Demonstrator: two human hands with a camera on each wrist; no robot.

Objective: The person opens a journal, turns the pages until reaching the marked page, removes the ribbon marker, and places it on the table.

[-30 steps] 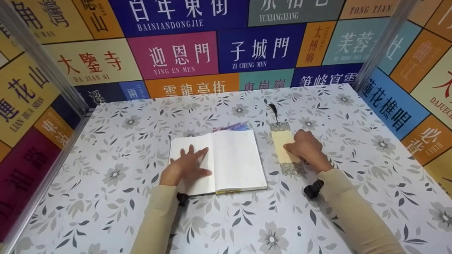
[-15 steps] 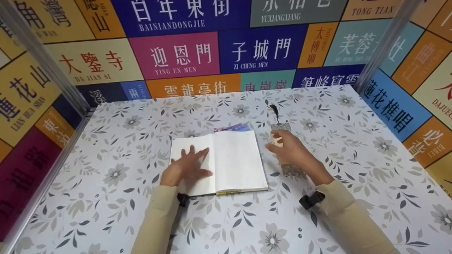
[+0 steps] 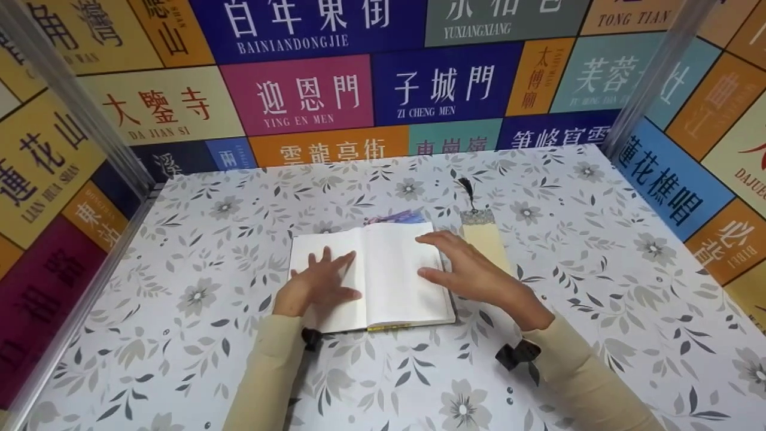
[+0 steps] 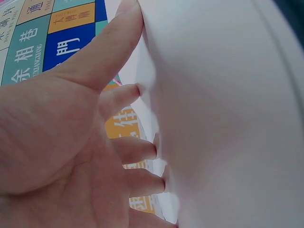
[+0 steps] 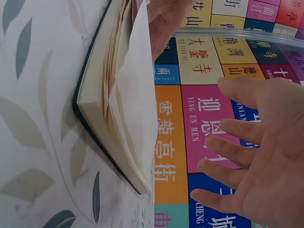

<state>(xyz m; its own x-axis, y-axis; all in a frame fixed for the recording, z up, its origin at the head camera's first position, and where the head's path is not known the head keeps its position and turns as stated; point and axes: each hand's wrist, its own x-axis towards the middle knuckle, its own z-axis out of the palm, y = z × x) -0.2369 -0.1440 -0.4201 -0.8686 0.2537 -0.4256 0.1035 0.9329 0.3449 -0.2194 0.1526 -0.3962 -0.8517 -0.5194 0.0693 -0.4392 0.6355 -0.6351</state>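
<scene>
An open book [image 3: 395, 275] with blank white pages lies on the table. My left hand [image 3: 312, 281] rests on its left page with fingers spread. In the left wrist view, the fingertips of that left hand [image 4: 90, 128] touch the paper. Over the book's right edge hovers my right hand [image 3: 479, 272], fingers apart and holding nothing. The right wrist view shows the right hand [image 5: 259, 152] apart from the book [image 5: 133, 99], whose page edges fan slightly. A pale yellow bookmark [image 3: 480, 234] with patterned ends lies to the right, its lower part hidden behind the right hand.
A black tassel [image 3: 467, 190] extends from the bookmark's top. Something purple and blue [image 3: 398, 216] sticks out past the book's far edge. The table wears a floral cloth [image 3: 197, 296]. Panels with printed characters [image 3: 299, 90] stand behind and on both sides.
My right hand has moved left from the bookmark to the book's right edge, its fingers spreading. The bookmark stays on the table. The left hand has kept its place on the page.
</scene>
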